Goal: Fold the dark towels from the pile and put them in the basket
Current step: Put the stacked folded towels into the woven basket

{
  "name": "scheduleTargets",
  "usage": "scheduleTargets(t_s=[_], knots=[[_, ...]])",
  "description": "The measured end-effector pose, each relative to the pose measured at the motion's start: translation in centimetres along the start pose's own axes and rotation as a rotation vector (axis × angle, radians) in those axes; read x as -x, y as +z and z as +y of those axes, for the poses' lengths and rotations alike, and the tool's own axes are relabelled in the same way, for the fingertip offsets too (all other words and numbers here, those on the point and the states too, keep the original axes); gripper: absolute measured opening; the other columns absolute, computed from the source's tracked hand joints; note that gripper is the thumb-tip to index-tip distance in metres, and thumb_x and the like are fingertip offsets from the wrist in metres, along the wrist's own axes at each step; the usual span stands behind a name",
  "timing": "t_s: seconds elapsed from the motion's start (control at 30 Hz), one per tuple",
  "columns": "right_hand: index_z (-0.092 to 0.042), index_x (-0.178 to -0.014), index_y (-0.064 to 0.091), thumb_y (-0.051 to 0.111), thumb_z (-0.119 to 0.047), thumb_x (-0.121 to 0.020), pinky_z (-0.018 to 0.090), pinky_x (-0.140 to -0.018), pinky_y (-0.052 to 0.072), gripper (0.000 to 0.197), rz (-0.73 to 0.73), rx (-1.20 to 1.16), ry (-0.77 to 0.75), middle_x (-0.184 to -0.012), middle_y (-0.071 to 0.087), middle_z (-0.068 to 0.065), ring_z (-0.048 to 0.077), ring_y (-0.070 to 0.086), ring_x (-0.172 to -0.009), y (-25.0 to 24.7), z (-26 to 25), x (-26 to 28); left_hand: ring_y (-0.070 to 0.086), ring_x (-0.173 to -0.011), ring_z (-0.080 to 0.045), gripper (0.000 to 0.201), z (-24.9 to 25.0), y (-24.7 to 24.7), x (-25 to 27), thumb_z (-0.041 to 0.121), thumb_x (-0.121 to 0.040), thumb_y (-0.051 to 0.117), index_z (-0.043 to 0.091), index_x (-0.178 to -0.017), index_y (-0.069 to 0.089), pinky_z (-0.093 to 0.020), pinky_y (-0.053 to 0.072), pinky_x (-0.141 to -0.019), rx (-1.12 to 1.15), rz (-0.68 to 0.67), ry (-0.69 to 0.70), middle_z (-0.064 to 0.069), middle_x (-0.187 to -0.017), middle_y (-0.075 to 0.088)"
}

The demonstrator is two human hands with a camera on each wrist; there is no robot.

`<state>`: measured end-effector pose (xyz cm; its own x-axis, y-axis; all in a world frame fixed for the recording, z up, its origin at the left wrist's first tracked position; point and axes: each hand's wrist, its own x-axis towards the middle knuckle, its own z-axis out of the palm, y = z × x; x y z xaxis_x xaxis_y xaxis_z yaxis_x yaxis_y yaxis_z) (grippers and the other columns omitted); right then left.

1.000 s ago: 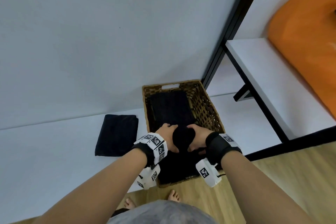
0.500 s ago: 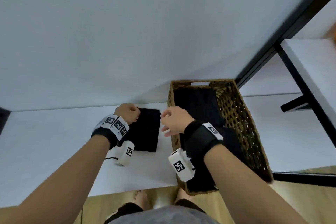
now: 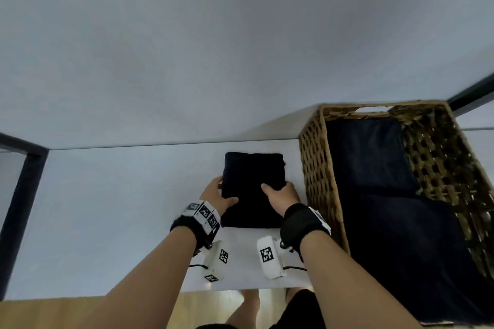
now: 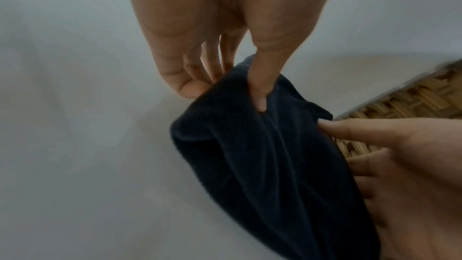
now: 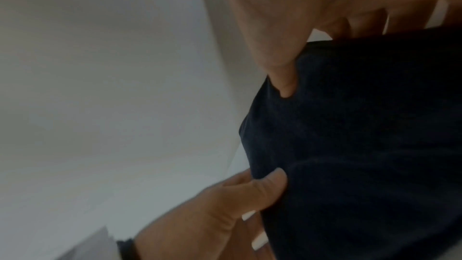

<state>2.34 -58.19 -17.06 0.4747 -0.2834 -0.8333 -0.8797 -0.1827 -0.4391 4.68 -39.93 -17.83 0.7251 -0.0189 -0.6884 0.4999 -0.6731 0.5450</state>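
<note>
A folded dark towel lies on the white table just left of the wicker basket. My left hand grips its left edge, thumb on top and fingers beneath. My right hand grips its right edge the same way. The left wrist view shows the left hand's thumb pressed into the towel while the right hand holds the other side. In the right wrist view the towel fills the right half. Folded dark towels lie inside the basket.
The basket stands at the table's right end, close to my right wrist. A white wall rises behind the table. A black frame post stands at the far left. Wooden floor and my feet show below the table's front edge.
Both hands left the basket, where they had pressed a towel down, and moved left. They now hold the folded towel on the table by its two sides.
</note>
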Motion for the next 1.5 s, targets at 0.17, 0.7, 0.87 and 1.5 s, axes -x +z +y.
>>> scheduleTargets(t_s=[0.17, 0.7, 0.87, 1.5], knots=[[-0.007, -0.122, 0.062, 0.076, -0.045, -0.076, 0.037, -0.094, 0.053, 0.061, -0.131, -0.061, 0.021, -0.112, 0.069, 0.010, 0.027, 0.066, -0.101, 1.6, 0.6, 0.9, 0.061, -0.111, -0.027, 0.061, -0.4, -1.2, 1.3, 0.017, -0.081, 0.076, 0.009, -0.136, 0.050, -0.036, 0.047, -0.099, 0.123, -0.072, -0.044, -0.014, -0.123, 0.063], [-0.019, -0.124, 0.060, 0.075, -0.034, -0.078, 0.042, -0.094, 0.054, 0.050, 0.031, -0.111, -0.515, -0.114, 0.067, -0.003, 0.019, 0.064, -0.104, -12.7, -6.0, 14.6, 0.069, -0.094, -0.024, 0.046, 11.7, -4.0, 11.7, 0.048, -0.072, 0.075, 0.011, -0.097, 0.065, -0.043, 0.056, -0.087, 0.524, 0.098, 0.276, -0.009, -0.099, 0.071], [-0.021, -0.119, 0.064, 0.075, -0.033, -0.080, 0.043, -0.093, 0.055, 0.043, 0.087, -0.154, -0.553, -0.111, 0.069, -0.003, 0.020, 0.066, -0.102, -20.0, -5.8, 16.1, 0.069, -0.093, -0.021, 0.052, 17.8, -1.4, 13.9, 0.047, -0.074, 0.075, 0.008, -0.106, 0.062, -0.042, 0.059, -0.081, 0.528, 0.054, 0.363, -0.006, -0.098, 0.069], [-0.016, -0.145, 0.041, 0.064, -0.022, -0.089, 0.029, -0.094, 0.043, 0.061, 0.215, 0.099, -0.431, -0.135, 0.056, 0.008, 0.027, 0.055, -0.119, -30.7, -1.5, 3.8, 0.061, -0.088, -0.009, 0.057, 25.7, 12.1, 7.8, 0.017, -0.085, 0.064, 0.031, -0.138, 0.047, -0.013, 0.047, -0.068, -0.031, 0.067, 0.437, -0.001, -0.130, 0.059]])
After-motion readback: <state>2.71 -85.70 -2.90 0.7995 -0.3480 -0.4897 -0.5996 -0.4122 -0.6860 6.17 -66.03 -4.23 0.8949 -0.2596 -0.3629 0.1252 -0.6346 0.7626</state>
